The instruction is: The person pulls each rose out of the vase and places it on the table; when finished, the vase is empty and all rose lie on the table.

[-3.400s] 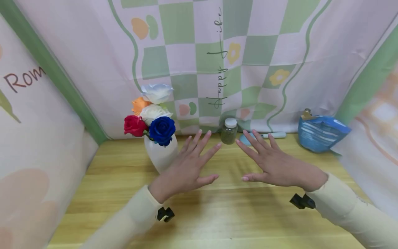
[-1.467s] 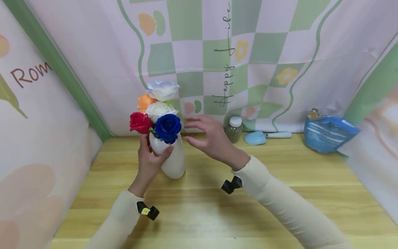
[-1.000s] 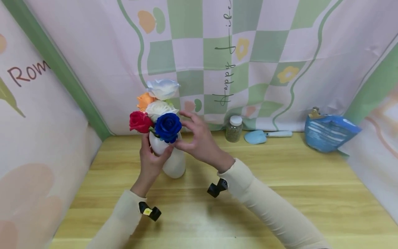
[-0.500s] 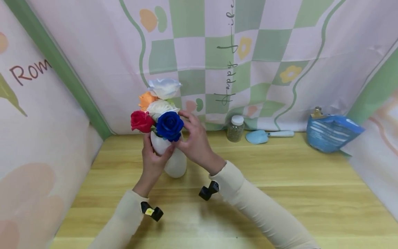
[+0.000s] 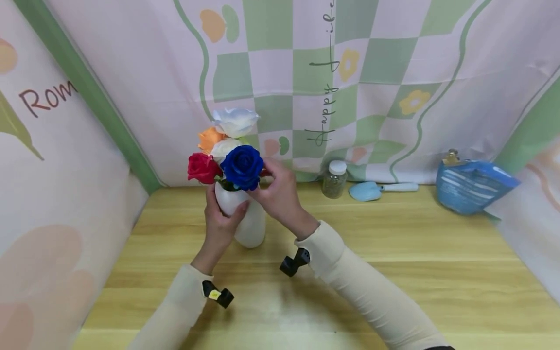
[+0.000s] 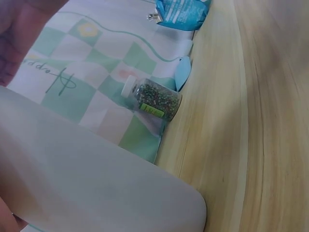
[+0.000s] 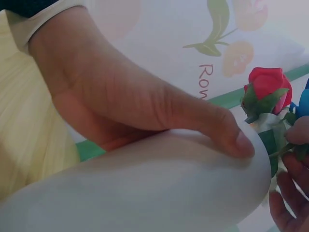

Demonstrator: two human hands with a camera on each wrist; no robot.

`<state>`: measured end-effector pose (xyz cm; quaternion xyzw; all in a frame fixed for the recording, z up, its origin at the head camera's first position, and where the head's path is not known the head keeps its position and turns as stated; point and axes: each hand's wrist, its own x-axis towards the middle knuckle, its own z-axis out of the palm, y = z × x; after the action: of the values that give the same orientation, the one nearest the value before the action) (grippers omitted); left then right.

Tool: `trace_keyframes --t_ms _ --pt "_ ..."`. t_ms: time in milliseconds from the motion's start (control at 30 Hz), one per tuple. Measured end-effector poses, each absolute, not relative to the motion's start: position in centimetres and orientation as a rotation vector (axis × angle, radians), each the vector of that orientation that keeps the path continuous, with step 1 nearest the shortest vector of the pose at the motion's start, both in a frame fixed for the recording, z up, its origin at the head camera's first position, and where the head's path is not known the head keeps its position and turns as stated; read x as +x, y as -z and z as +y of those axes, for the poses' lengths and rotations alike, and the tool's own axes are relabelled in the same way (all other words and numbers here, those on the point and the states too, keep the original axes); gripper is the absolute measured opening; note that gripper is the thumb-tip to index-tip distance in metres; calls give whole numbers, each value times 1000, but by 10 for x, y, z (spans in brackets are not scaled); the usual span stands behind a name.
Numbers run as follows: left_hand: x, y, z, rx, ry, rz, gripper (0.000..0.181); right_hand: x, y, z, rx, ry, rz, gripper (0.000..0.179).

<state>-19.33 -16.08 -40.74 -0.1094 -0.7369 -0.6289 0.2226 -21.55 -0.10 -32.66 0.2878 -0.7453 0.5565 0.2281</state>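
In the head view a white vase [image 5: 251,228] stands on the table, holding a red rose [image 5: 202,167], an orange flower [image 5: 211,139], a white rose [image 5: 223,149], a pale blue-white rose [image 5: 236,121] and a blue rose [image 5: 242,166]. My left hand [image 5: 219,221] grips the vase near its mouth, thumb pressed on the front, as the right wrist view also shows. Just under the blue flower head, my right hand [image 5: 280,194] pinches the rose's green stem [image 7: 288,147]. Petals and the hand hide most of that stem in the head view.
Along the back curtain stand a jar of small pellets with a white lid [image 5: 334,180], a light-blue trowel [image 5: 366,191] lying flat, and a blue bag [image 5: 472,187] with a gold clip. The wooden table [image 5: 393,282] stretches to the right and front.
My left hand took hold of the vase, then my right hand came in from the right and took the blue rose's stem. The blue rose has risen slightly in the last half second.
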Motion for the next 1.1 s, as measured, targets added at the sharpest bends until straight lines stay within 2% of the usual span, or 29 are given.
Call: trace_keyframes --t_ms 300,1100 --pt "-193 406 -161 -296 1721 -2043 76 -211 320 0 700 -1748 -1970 34" --pt "-196 401 -167 -306 1710 -2051 77 -205 299 4 682 -1878 -1789 36"
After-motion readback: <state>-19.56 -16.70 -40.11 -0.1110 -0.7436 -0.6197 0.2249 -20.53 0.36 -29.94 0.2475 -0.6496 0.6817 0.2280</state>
